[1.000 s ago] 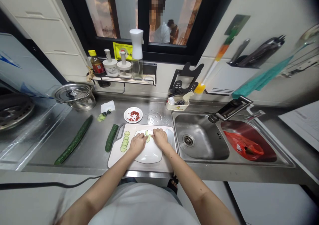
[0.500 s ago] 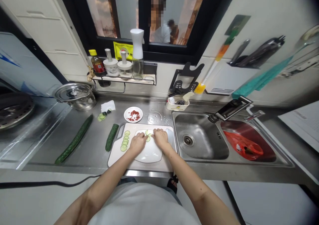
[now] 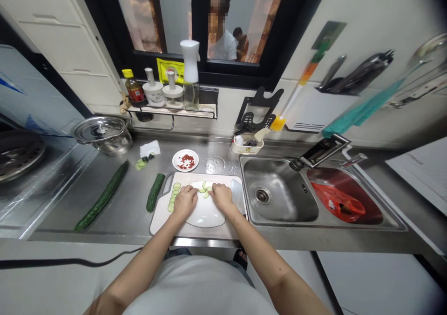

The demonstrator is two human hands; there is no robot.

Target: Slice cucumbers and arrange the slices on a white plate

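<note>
Over the left edge of a white plate (image 3: 205, 217), my left hand (image 3: 186, 201) has its fingers bent together; whatever is in them is hidden. My right hand (image 3: 222, 197) reaches in from the plate's right side, its fingertips closed at the edge of a cucumber slice. Several thin cucumber slices (image 3: 203, 190) overlap in a small fan on the plate between the hands. The plate rests on a light cutting board (image 3: 162, 223). A column of more slices (image 3: 171, 207) lies on the board, left of my left hand and partly covered by it.
A cut cucumber (image 3: 155, 192) lies beside the board, with a longer cucumber (image 3: 102, 195) further left. Behind the board stands a small plate (image 3: 185, 166) of chopped red bits. The sink (image 3: 279, 194) is at the right, a lidded steel pot (image 3: 108, 143) at the back left.
My left hand has drawn back a little to the left from the slice fan. More slices of the fan now show between the hands. My right hand stays close to them.
</note>
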